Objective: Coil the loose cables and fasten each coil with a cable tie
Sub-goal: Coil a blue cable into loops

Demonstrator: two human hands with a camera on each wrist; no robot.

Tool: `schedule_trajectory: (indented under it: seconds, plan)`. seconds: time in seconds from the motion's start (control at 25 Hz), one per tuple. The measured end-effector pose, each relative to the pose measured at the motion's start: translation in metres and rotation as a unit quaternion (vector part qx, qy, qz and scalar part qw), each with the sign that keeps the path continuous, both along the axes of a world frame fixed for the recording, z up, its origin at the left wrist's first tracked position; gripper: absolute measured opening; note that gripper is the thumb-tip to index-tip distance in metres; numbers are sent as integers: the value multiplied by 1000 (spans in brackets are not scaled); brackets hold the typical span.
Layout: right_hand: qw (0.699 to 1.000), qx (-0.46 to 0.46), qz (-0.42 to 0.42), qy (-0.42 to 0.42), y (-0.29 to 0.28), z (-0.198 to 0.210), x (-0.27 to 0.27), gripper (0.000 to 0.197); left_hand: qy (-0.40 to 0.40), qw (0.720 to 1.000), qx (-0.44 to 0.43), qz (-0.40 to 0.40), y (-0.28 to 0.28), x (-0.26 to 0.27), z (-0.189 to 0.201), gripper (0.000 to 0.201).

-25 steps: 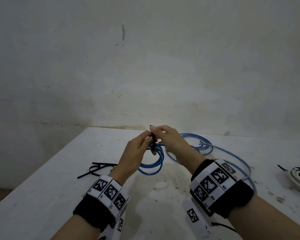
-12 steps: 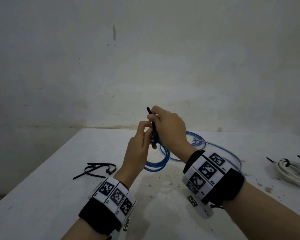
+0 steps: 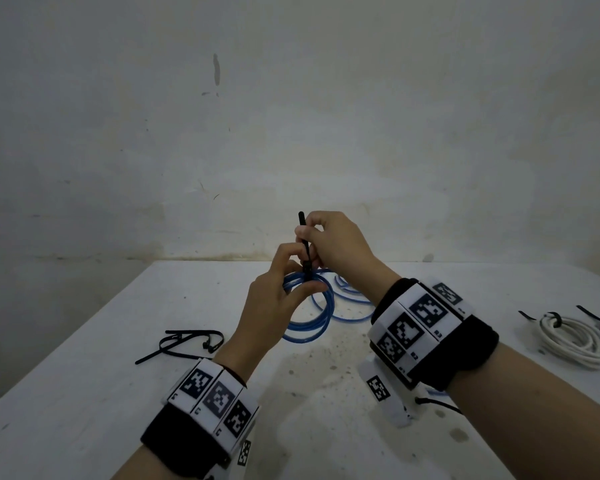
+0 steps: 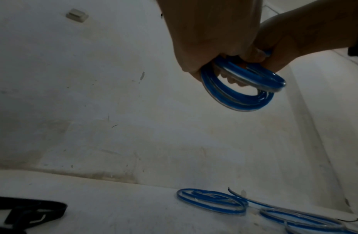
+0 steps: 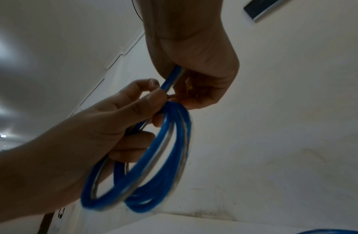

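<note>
Above the table's point(image 3: 101, 341) far edge, the left hand point(image 3: 274, 306) pinched the blue coil point(image 3: 309, 327); the right hand point(image 3: 333, 244) gripped the tie's point(image 3: 303, 237) tail. Tightening step; next, probably pull snug.

The coiled plastic-sheathed cable point(image 3: 309, 317) in the left hand point(image 3: 274, 306) is bright blue with a pale silvery stripe. The thin plastic cable tie point(image 3: 305, 244) the right hand point(image 3: 336, 244) pinches is black. Both wristbands are black, with black-and-white square markers.
</note>
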State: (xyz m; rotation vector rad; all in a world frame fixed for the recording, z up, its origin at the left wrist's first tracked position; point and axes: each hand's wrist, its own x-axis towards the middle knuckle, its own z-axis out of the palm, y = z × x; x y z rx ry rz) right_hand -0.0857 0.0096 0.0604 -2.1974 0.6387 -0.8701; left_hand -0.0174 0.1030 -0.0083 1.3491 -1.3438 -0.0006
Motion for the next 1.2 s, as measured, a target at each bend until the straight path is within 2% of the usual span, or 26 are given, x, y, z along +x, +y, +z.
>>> schedule_trajectory:
  seconds: [0.2, 0.36, 0.48, 0.56, 0.68, 0.76, 0.84, 0.92, 1.0, 1.08, 1.12, 1.2]
  plan:
    - [995, -67, -65, -35, -6, 1, 5, 19, 13, 999, -27, -18, -1, -5, 10, 25]
    - [993, 35, -73, -80, -15, -16, 6, 28, 7, 1000, -27, -11, -9, -5, 6, 30]
    - [994, 37, -78, -65, -18, -17, 2, 25, 18, 1000, -19, -1, -18, -10, 0, 27]
    - [997, -7, -38, -66, -18, -18, -12, 25, 66, 997, -30, 5, -27, -12, 0, 22]
    - [985, -172, 28, 8, -14, -38, -43, 34, 175, 983, -63, -1, -42, -17, 11, 18]
    - [958, -273, -19, 86, -21, -51, -63, 46, 203, 978, -42, -36, -57, -31, 20, 16]
    - [938, -308, -95, 126, -35, -50, -79, 52, 206, 975, -23, -77, -70, -50, 25, 15]
    - [950, -257, -146, 98, -53, -41, -100, 51, 197, 972, 15, -126, -84, -70, 23, 21]
    - [963, -189, -182, 62, -71, -33, -125, 43, 172, 968, 77, -167, -99, -90, 18, 38]
    - [964, -166, -185, 98, -83, -32, -151, 36, 193, 961, 100, -170, -115, -108, 14, 39]
    - [964, -156, -173, 130, -85, -32, -165, 41, 222, 956, 101, -160, -125, -117, 11, 36]
    - [949, -167, -153, 219, -88, -37, -190, 63, 273, 947, 112, -130, -145, -137, 6, 32]
